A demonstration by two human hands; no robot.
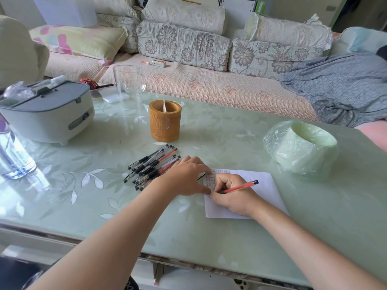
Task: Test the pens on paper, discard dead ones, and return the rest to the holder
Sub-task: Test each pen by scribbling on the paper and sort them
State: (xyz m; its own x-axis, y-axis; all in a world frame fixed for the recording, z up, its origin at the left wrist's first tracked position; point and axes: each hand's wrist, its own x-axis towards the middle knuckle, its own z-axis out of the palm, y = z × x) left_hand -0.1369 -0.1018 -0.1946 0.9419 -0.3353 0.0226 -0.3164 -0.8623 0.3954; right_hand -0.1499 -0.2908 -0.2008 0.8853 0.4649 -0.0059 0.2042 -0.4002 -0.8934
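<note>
My right hand (232, 195) grips a red pen (243, 186), its tip down on the left part of a white paper sheet (263, 185) that carries rows of small scribbles. My left hand (186, 176) lies flat with spread fingers, pressing the sheet's left edge. Just left of that hand lies a pile of several black and red pens (152, 166) on the table. Behind the pile stands a brown woven pen holder (165, 120); something pale pokes up inside it.
A small green bin lined with a plastic bag (301, 147) stands at the right. A grey-lidded appliance (48, 114), a clear glass (128, 84) and a water bottle (12, 151) stand at the left. A sofa runs behind the glass table (83, 195).
</note>
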